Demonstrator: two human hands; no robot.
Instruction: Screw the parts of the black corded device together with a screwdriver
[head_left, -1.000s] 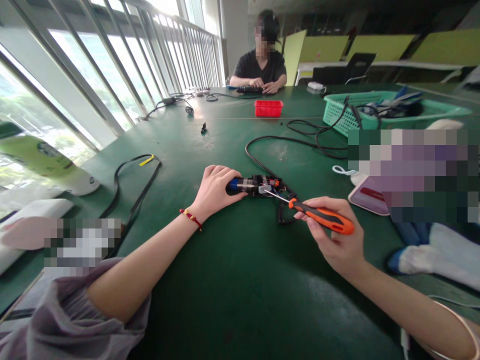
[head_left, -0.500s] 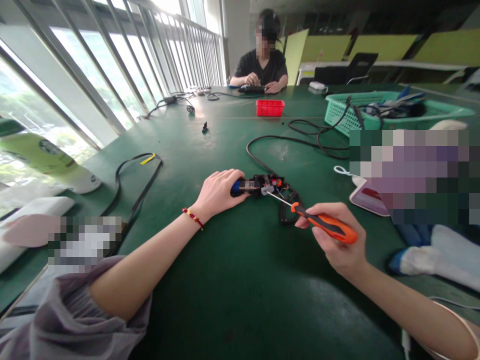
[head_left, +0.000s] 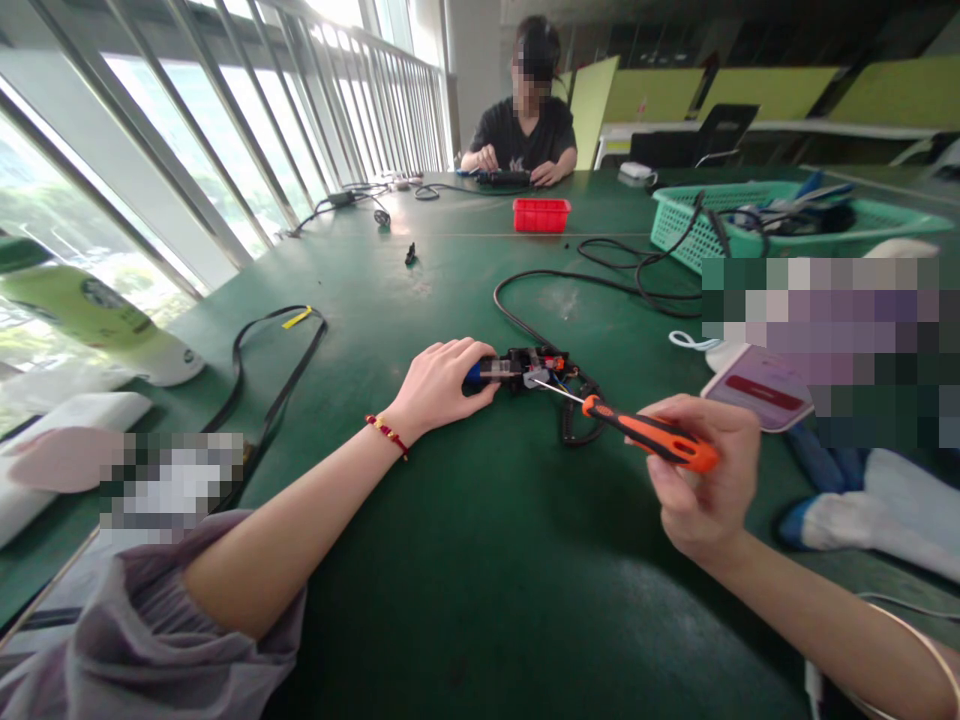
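Observation:
My left hand (head_left: 446, 385) is closed around the blue end of an opened-up corded power tool (head_left: 517, 370), holding it against the table. Its black body shows bare inner parts, red and blue wires and a small grey piece (head_left: 536, 379). A black handle-shaped part (head_left: 581, 430) lies at its near right side. In my right hand (head_left: 709, 480) is an orange and black screwdriver (head_left: 652, 435), gripped at the rear of its handle. The thin shaft slants left, and its tip meets the grey piece; whether it sits in a screw is too small to tell.
A black cable (head_left: 525, 275) curls back towards a green basket (head_left: 679, 225) of tools. Further back are a red bin (head_left: 541, 215) and a person (head_left: 517, 135) working. A bottle (head_left: 97, 320) and strap (head_left: 281, 385) lie left; a phone (head_left: 761, 385) and glove (head_left: 862, 515) lie right.
My right hand has shifted back to the right along the screwdriver handle, its fingers repositioned. The screwdriver has barely moved, and my left hand keeps its place on the tool.

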